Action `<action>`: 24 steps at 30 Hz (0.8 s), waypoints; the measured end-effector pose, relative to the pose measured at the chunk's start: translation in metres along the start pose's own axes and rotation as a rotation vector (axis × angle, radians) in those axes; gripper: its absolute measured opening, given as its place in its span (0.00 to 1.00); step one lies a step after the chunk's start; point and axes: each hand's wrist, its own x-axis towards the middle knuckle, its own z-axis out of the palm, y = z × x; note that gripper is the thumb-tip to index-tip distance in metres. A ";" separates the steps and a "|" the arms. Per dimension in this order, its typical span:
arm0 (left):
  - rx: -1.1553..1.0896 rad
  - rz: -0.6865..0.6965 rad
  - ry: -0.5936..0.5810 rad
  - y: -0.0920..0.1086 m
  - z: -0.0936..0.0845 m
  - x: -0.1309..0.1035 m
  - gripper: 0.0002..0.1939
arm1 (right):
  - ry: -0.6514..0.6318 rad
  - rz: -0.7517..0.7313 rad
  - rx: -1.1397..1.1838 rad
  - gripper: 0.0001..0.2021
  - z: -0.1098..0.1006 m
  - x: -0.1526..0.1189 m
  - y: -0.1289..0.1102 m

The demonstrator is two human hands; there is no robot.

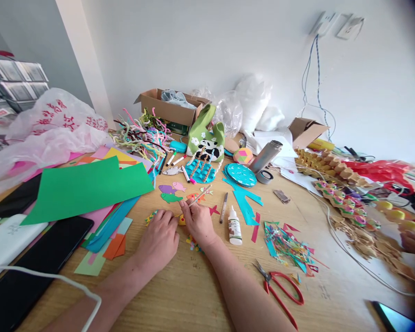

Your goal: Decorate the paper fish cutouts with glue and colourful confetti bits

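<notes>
My right hand (199, 226) pinches a thin wooden stick (200, 196) that slants up and away to the right. My left hand (160, 234) lies palm down with bent fingers, pressing a yellow patterned paper fish (181, 220) against the table and covering most of it. Beyond the hands lie a purple paper fish (167, 189), a green one (171, 198), a pink one (179, 186) and an orange one (195, 197). Dotted colourful paper (193, 243) shows partly under my right wrist. To the right stand a white glue bottle (234, 227) and a grey pen (223, 208) lying flat.
Red-handled scissors (280, 288) lie open near the front right, below paper scraps (285, 244). Green card (90, 189) covers a paper stack at left, near a white cable (65, 280). Behind are pipe cleaners (141, 133), a panda bag (206, 138) and a metal flask (266, 157).
</notes>
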 end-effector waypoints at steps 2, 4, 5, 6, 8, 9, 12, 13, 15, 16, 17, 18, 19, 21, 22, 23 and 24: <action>0.005 -0.003 0.003 0.000 0.000 0.001 0.13 | -0.007 0.002 -0.001 0.24 -0.001 0.000 0.000; 0.016 -0.004 0.007 0.000 0.000 0.001 0.12 | -0.007 0.006 -0.001 0.24 -0.001 0.001 -0.001; 0.021 -0.003 0.008 -0.001 0.000 0.001 0.12 | -0.005 0.009 0.000 0.24 -0.001 0.001 -0.001; 0.024 -0.001 0.008 -0.001 0.000 0.002 0.12 | -0.003 0.013 0.001 0.25 0.000 0.001 0.000; 0.026 0.004 0.002 0.000 -0.001 0.002 0.13 | -0.003 0.028 0.015 0.25 0.000 0.001 0.000; 0.026 0.003 -0.005 0.000 -0.001 0.002 0.13 | -0.006 0.040 0.031 0.25 0.000 0.001 0.001; 0.026 -0.008 -0.036 0.000 -0.002 0.003 0.13 | -0.011 0.106 0.104 0.26 -0.001 0.002 0.001; 0.024 -0.011 -0.045 0.000 -0.002 0.003 0.13 | -0.003 0.135 0.129 0.26 -0.002 0.002 0.001; 0.017 -0.015 -0.058 0.001 -0.003 0.003 0.13 | 0.021 0.196 0.178 0.27 -0.004 0.003 0.000; 0.013 -0.016 -0.063 0.000 -0.003 0.002 0.14 | 0.037 0.222 0.203 0.27 -0.005 0.004 0.000; 0.010 -0.017 -0.067 0.000 -0.003 0.002 0.14 | 0.053 0.245 0.230 0.27 -0.007 0.004 -0.001; 0.006 -0.017 -0.069 0.000 -0.003 0.002 0.14 | 0.067 0.266 0.255 0.27 -0.009 0.005 -0.001; 0.004 -0.017 -0.069 0.000 -0.003 0.002 0.14 | 0.078 0.286 0.279 0.27 -0.010 0.006 -0.002; 0.000 -0.015 -0.070 0.000 -0.003 0.002 0.14 | 0.098 0.323 0.319 0.27 -0.013 0.007 -0.002; -0.001 -0.013 -0.069 0.000 -0.004 0.001 0.14 | 0.105 0.339 0.337 0.27 -0.015 0.008 -0.003; -0.003 -0.013 -0.067 0.000 -0.004 0.001 0.14 | 0.110 0.355 0.355 0.27 -0.016 0.009 -0.003; -0.006 -0.014 -0.065 0.000 -0.004 0.001 0.13 | 0.111 0.371 0.372 0.28 -0.017 0.009 -0.003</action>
